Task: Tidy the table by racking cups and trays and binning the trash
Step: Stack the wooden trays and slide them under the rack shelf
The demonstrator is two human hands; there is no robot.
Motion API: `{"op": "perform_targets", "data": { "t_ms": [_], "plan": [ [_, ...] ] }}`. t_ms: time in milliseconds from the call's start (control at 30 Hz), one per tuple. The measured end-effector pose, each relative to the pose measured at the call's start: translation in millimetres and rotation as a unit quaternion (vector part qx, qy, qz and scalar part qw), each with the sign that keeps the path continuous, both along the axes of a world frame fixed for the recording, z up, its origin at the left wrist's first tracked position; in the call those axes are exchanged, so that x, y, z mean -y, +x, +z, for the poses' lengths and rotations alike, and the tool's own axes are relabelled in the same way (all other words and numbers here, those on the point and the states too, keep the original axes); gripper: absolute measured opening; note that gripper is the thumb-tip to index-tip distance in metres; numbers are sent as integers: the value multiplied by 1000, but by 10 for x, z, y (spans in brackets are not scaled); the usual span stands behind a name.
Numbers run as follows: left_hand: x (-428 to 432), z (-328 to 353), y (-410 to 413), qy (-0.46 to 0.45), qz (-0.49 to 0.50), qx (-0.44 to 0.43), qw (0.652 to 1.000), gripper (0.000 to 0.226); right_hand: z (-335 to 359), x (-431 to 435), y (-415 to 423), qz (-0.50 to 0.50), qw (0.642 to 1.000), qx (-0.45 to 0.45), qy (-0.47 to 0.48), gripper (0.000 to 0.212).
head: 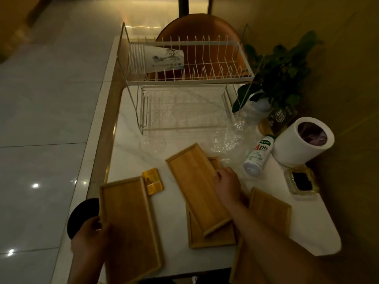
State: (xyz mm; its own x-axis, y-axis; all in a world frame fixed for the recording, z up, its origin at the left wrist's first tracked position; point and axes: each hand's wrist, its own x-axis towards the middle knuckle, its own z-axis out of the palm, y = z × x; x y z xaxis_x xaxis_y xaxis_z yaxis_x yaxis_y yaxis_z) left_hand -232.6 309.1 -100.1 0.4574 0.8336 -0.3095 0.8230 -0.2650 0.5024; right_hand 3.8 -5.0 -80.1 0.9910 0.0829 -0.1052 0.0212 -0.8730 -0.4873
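We had the table [131, 158] stretching away from us, white and marbled, and at its far end stood the rack [184, 78], two wire tiers. A stack of cups [158, 58] lay on its side in the upper tier at the left; the plate slots beside it stood bare.

Nearer lay the trays, four that we could count. Our left hand [90, 232] gripped the left tray [129, 228] by its long outer edge, fingers curled round the rim. Our right hand [226, 184] was clamped on the right edge of the middle tray [196, 189], which sat tilted across a lower tray [213, 238]. A fourth tray [268, 210] lay just beyond our right forearm.

We judged these wooden trays stiff and fairly light, unlikely to break, with raised rims that gave good purchase; taking them by a long edge should let them slide upright between the wires.

At the right stood the bin [303, 142], lined, with a bottle [258, 156] lying near it. Clear plastic wrap [227, 138] sprawled crumpled by the rack, soft and hard to gather. A small yellow packet [152, 181] touched the left tray's corner.

The light was dim. We couldn't read the packet, nor tell what the dark round thing [82, 216] behind our left hand was. The lower tray was mostly covered, and the near table edge was cut off.
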Motion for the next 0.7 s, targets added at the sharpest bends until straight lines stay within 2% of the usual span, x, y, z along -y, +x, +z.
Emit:
{"op": "perform_targets", "data": {
  "t_ms": [133, 267, 333, 400, 467, 567, 700],
  "plan": [
    [253, 333, 212, -14, 10, 103, 995, 30, 7, 112, -37, -15, 1000, -1, 11, 22],
    [443, 599, 433, -70, 54, 188, 978, 21, 209, 346, -126, -33, 995, 21, 87, 20],
    [536, 671, 571, -117, 53, 207, 970, 12, 307, 716, -299, -71, 991, 62, 99, 22],
    [686, 670, 734, -163, 31, 204, 965, 14, 285, 1216, -564, -120, 989, 69, 61, 27],
    [897, 622, 919, -186, 7, 204, 961, 18, 202, 1649, -835, -184, 982, -23, -17, 46],
    [1223, 477, 1180, -201, -5, 196, 960, 28, 56, 1977, -1089, -259, 949, -136, -121, 48],
    [1501, 291, 1411, -196, -17, 179, 964, 32, -63, 1948, -1251, -343, 922, -180, -28, 51]
  ]
}}
